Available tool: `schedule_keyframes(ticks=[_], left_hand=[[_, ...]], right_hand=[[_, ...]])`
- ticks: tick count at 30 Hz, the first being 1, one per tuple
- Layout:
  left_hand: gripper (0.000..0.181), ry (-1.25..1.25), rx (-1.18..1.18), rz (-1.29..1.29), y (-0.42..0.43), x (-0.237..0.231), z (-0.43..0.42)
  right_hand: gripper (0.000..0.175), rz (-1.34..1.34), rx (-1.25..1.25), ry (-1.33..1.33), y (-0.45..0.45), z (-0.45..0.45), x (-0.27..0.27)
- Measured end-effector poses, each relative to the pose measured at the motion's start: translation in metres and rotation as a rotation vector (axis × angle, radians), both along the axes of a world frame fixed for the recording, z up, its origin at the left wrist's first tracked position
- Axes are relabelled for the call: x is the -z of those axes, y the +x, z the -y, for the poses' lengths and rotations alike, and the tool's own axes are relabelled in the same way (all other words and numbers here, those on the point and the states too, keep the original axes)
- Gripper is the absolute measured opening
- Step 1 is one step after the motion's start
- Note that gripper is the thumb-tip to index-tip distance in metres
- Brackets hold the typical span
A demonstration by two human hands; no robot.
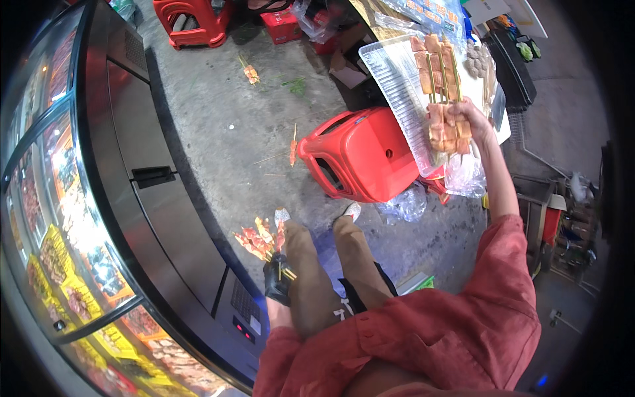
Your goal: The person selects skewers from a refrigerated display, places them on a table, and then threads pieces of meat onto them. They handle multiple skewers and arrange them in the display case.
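My right hand [474, 119], bare, grips a flat bundle of skewers with square meat pieces [449, 131] at the edge of a clear plastic tray [394, 74]. More meat skewers [436, 67] lie just beyond, their bamboo sticks pointing towards my hand. Down by my thigh, my left hand [278, 280] wears a black glove. It is closed around the sticks of several skewers of reddish meat [260, 238], whose meat ends fan out away from me.
A red plastic stool [367, 154] stands before my feet; another stool [191, 25] is farther off. Along the left runs a lit glass display case [64, 198] with trays of food. Dropped skewers [250, 74] and a plastic bag [404, 203] lie on the concrete floor.
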State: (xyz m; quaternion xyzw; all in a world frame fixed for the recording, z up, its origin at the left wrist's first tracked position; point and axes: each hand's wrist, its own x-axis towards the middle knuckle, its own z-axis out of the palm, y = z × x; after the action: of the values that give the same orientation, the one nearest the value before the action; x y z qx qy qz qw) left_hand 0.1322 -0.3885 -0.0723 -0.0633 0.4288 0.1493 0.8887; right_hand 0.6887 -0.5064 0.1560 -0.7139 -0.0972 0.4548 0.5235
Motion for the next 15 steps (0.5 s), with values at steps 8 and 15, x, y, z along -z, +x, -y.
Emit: schedule_keyframes(ticks=[8,15], left_hand=[[0.01,-0.018,-0.024,-0.168,-0.006,0.012,0.003],[0.009,0.023,0.125,-0.168,-0.008,0.004,-0.039]], right_hand=[[0.033,0.09,0.16,-0.175,0.083,0.03,0.059],[0.04,1.465,-0.253,-0.569,0.0,-0.018,0.012]])
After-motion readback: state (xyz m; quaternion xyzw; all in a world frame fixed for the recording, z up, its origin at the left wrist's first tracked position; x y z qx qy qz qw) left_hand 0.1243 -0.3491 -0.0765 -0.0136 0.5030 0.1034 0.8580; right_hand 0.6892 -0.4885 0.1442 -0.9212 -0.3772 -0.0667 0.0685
